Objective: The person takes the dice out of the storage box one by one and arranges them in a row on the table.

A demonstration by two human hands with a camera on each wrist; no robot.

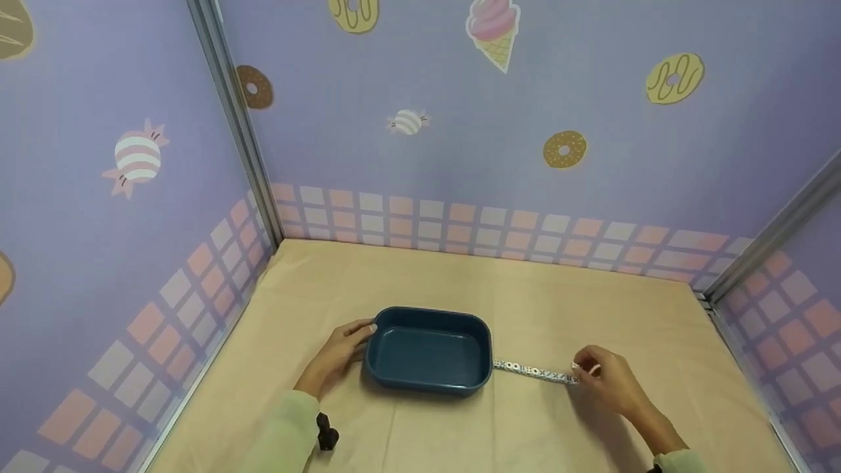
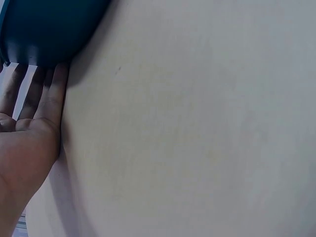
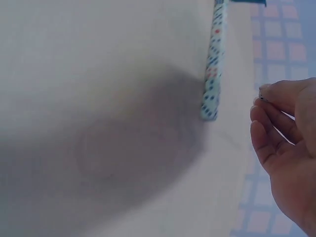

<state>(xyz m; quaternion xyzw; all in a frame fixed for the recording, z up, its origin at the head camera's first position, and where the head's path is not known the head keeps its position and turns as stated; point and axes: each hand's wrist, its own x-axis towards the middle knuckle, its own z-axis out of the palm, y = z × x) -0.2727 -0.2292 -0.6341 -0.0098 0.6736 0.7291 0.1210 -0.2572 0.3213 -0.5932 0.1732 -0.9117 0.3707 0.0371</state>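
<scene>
A dark blue rectangular dish [image 1: 430, 387] with rounded corners stands on the cloth. My left hand [image 1: 341, 351] rests against its left side, one fingertip at the rim. In the left wrist view, straight fingers [image 2: 58, 94] touch the dish's outer wall [image 2: 49, 34]. From the dish's right side runs a straight row of white dice [image 1: 535, 373] with blue and red pips, set close together. At the row's right end, my right hand [image 1: 611, 381] pinches a small white die [image 3: 262, 97] between thumb and forefinger, mostly hidden by the fingertips. This hand is apart from the row in the right wrist view.
A pale yellow cloth [image 1: 341, 276] covers the table. Purple walls [image 1: 447, 157] with sweets and a checked border enclose it at the back and sides, with metal posts [image 1: 240, 125] at the corners. A small black object [image 1: 326, 433] is beside the left sleeve.
</scene>
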